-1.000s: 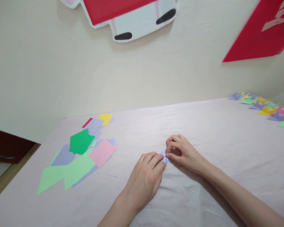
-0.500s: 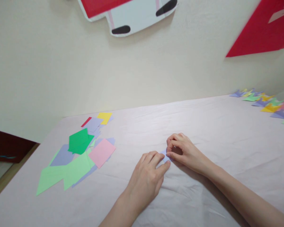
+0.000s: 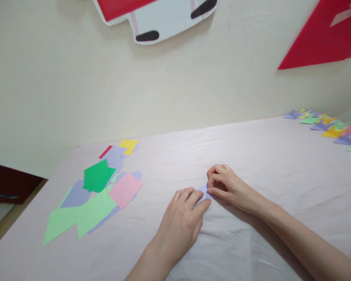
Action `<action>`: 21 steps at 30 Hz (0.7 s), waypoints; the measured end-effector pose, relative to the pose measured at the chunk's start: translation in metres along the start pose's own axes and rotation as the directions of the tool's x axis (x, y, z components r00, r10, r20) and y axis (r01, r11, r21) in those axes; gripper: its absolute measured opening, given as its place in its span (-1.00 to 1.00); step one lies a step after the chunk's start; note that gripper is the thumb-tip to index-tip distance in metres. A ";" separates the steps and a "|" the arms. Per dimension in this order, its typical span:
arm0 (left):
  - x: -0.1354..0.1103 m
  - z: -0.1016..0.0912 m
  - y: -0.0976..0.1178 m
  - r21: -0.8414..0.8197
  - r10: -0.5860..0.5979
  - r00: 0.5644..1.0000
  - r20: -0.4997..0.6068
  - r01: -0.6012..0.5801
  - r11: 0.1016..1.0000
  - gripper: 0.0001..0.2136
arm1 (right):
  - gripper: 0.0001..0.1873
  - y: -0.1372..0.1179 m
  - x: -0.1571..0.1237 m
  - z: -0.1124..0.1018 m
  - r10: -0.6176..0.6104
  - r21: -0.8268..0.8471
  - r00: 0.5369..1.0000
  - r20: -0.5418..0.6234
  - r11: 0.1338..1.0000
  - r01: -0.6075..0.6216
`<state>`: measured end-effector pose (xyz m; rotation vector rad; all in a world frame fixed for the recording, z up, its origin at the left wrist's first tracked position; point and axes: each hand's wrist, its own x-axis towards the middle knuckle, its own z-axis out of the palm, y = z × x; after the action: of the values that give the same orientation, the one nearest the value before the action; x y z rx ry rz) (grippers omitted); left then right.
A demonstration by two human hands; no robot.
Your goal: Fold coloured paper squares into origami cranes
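Observation:
A small lavender folded paper (image 3: 204, 191) lies on the pale cloth-covered table (image 3: 251, 156), mostly hidden between my two hands. My left hand (image 3: 181, 222) rests palm down, its fingertips pressing the paper's left side. My right hand (image 3: 226, 187) is curled, its thumb and fingers pinching the paper's right edge. Both hands touch each other over the paper near the middle of the table.
A loose heap of coloured paper sheets (image 3: 96, 191), green, pink, lavender, yellow and red, lies at the left. Several folded paper shapes (image 3: 327, 125) line the far right edge by the wall. Red and white cutouts (image 3: 158, 19) hang on the wall behind.
The hands keep nearly the same pose on the lavender paper; my left fingers have slid slightly right over it. The view has tilted down a little.

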<state>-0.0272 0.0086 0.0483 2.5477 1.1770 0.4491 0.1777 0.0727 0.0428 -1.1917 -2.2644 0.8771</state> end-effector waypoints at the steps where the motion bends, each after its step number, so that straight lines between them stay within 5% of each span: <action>1: 0.000 0.000 0.000 -0.002 0.002 1.000 -0.001 -0.002 1.000 -0.70 | -0.89 0.000 0.000 0.000 0.000 -0.001 1.000 -0.002 1.000 0.000; 21: 0.001 0.000 0.000 0.032 -0.001 1.000 0.022 0.000 0.999 -0.68 | -0.92 0.002 0.000 0.006 -0.002 -0.032 0.999 -0.042 0.999 0.001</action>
<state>-0.0266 0.0088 0.0484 2.5725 1.1868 0.4047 0.1756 0.0713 0.0367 -1.2109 -2.2539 0.8106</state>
